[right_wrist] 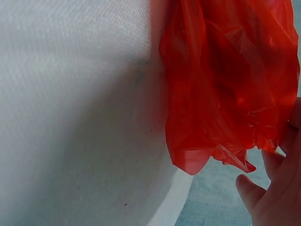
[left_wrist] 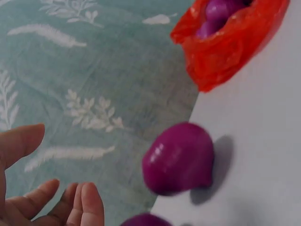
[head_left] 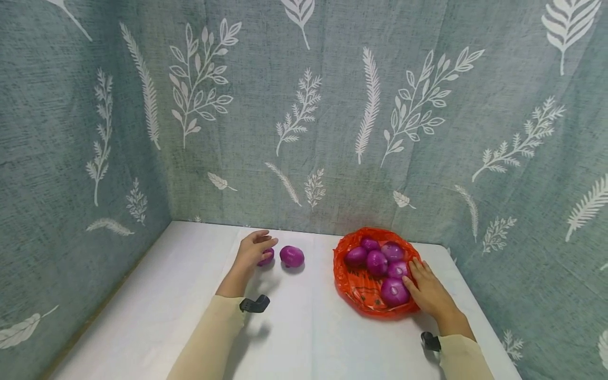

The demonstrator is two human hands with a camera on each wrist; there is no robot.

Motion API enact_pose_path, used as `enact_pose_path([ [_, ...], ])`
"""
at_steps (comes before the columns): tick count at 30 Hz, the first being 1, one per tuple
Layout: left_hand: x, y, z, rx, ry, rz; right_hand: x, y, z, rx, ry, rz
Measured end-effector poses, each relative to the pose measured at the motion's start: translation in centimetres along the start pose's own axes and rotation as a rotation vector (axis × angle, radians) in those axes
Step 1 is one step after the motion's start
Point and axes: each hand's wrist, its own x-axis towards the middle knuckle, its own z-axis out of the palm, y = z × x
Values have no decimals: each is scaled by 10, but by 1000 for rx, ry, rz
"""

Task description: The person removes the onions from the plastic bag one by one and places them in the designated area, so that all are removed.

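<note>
My left hand hovers over the white table with its fingers loosely bent and holding nothing. Partly hidden behind it lies a red onion. Just to the right, a second red onion stands alone; in the left wrist view this onion is apart from the fingers. Several red onions sit in a red plastic bag whose mouth is spread wide. At the bag's right side, my right hand rests with extended fingers against the rim, beside the onions. The right wrist view shows the crumpled bag wall by the fingers.
A white cloth covers the table, which meets a grey-green leaf-patterned curtain at the back and both sides. Black wrist straps sit at the cuffs of the cream sleeves.
</note>
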Motion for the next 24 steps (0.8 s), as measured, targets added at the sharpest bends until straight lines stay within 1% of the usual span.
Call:
enact_pose_path([
  [5,-1,1,15,-36,-58,16,0,2,0,-1,5,2],
  [7,-1,2,22,-60,-90,36,0,3,-1,-9,13,-6],
  [11,-4,3,36,-88,-133,52,-2,3,-2,-5,30,-15],
  [14,-6,-1,47,-67,-163,54,-2,3,-2,-7,39,-22],
  [19,-9,-12,65,-17,-209,33,-2,5,-3,-59,49,-45],
  [22,-12,-18,77,18,-238,36,-1,6,-3,-93,48,-68],
  [24,-13,-22,84,47,-271,45,-1,6,-3,-110,41,-80],
])
